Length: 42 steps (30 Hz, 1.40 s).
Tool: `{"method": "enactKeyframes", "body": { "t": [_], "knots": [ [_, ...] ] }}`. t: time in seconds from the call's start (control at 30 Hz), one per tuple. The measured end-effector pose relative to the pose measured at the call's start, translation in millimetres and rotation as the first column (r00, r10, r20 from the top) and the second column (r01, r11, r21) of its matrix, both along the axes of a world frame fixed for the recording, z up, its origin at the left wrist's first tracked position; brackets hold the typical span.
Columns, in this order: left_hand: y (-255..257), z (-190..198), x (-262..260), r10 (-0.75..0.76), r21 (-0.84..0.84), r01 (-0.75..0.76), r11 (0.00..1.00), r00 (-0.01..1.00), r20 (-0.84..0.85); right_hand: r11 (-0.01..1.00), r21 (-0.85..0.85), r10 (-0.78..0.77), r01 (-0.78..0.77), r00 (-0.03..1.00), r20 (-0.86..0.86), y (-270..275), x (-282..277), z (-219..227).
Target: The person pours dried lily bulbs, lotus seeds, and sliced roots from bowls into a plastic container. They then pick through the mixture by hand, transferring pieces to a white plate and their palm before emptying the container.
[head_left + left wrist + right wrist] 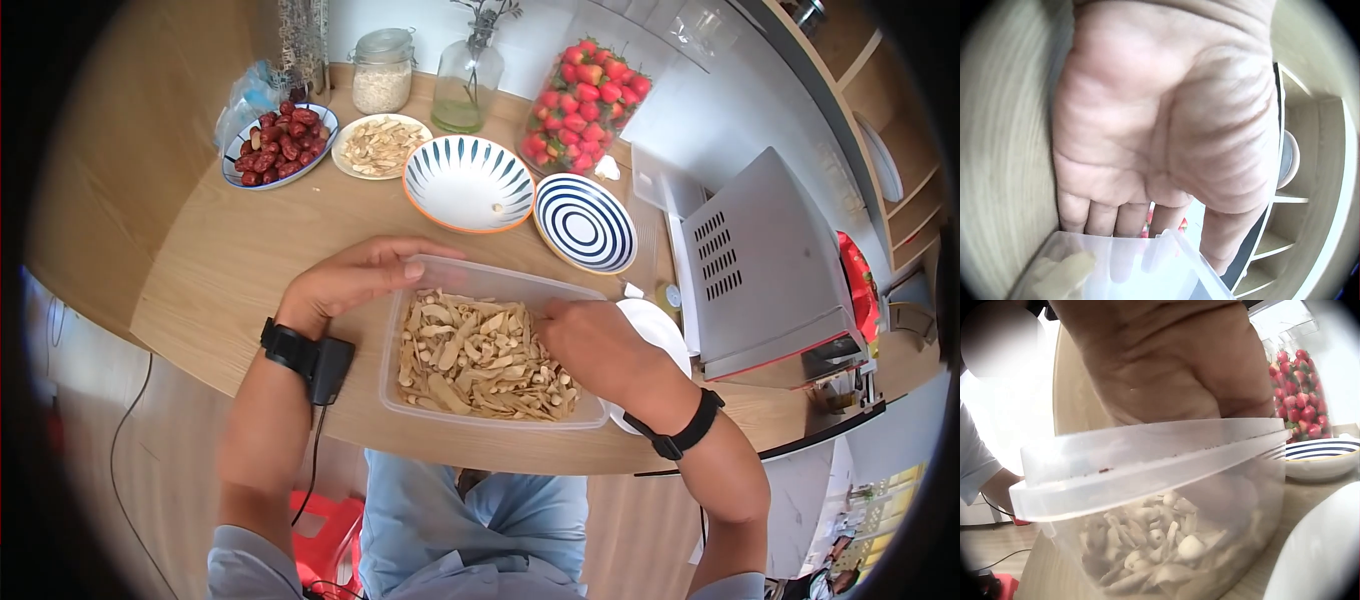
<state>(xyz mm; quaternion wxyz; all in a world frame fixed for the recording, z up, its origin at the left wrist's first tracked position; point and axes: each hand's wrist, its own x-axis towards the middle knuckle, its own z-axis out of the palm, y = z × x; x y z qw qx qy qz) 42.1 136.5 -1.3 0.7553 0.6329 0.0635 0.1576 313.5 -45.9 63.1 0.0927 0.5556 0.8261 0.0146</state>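
A clear plastic box [392, 395] filled with pale dried slices [470, 350] stands at the table's front edge. My left hand [350, 280] is at its back left corner, thumb on the rim and fingers along the outside of the wall; the left wrist view shows the palm [1154, 125] with fingers behind the clear wall. My right hand [605, 345] reaches over the right side into the box, fingers down at the slices. In the right wrist view the wall blurs that hand [1172, 369], and what its fingertips hold is hidden.
Behind the box stand a bowl with green stripes [465, 180], a blue-ringed bowl [585, 225], a plate of slices [380, 147], a bowl of red dates [280, 147], a jar [383, 75], a vase [465, 85] and strawberries [585, 105]. A white dish [660, 335] and grey appliance [765, 270] are right.
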Motion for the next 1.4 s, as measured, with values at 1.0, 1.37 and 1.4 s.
{"method": "enactKeyframes", "body": {
  "t": [1.0,1.37,1.4],
  "knots": [
    [1,1,0,0.021,-0.167,-0.026,0.986,0.999,-0.029,0.992,-0.126,-0.008,-0.025,0.968,-0.253,23,-18,23],
    [2,-1,-1,0.021,-0.133,-0.025,0.991,0.999,-0.035,0.993,-0.112,-0.005,-0.042,0.923,-0.386,16,-12,14],
    [2,-2,-1,0.022,-0.133,-0.026,0.991,0.999,-0.031,0.994,-0.098,0.009,-0.053,0.913,-0.409,16,-9,18]
  ]
}}
